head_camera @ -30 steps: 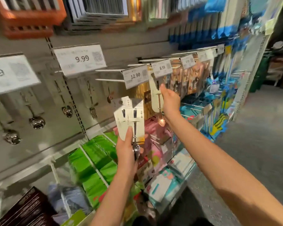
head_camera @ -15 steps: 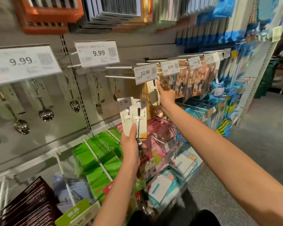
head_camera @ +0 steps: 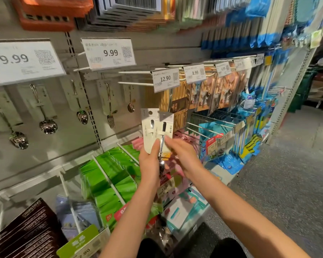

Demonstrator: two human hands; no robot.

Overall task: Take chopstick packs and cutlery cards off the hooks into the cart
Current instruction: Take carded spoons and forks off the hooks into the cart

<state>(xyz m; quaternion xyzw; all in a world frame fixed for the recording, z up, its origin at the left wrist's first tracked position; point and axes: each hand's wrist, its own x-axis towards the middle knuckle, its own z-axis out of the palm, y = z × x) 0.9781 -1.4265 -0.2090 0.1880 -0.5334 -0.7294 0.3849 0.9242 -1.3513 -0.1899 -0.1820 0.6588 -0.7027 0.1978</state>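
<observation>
My left hand (head_camera: pixel 149 162) grips a small fan of white cutlery cards (head_camera: pixel 152 127) from below, thumb on the front; a metal spoon hangs down from one of them. My right hand (head_camera: pixel 183 155) is right beside it and pinches the lower right edge of the same cards. Behind them a brown chopstick pack (head_camera: pixel 177 107) hangs under the 12.90 tag (head_camera: pixel 166 79). More carded cutlery (head_camera: pixel 209 94) hangs under the 8.99 tag. The cart is out of view.
Spoon and fork cards (head_camera: pixel 45 116) hang along the grey back wall at left under 9.99 tags. Bare white hooks (head_camera: pixel 134 83) jut out at centre. Green packs (head_camera: pixel 116 174) and dark chopstick boxes (head_camera: pixel 26 237) fill the wire bins below. The aisle floor (head_camera: pixel 287 174) lies at right.
My right hand has come down from the hook under the 8.99 tag and joined the left hand at the cards. The left hand has stayed about where it was.
</observation>
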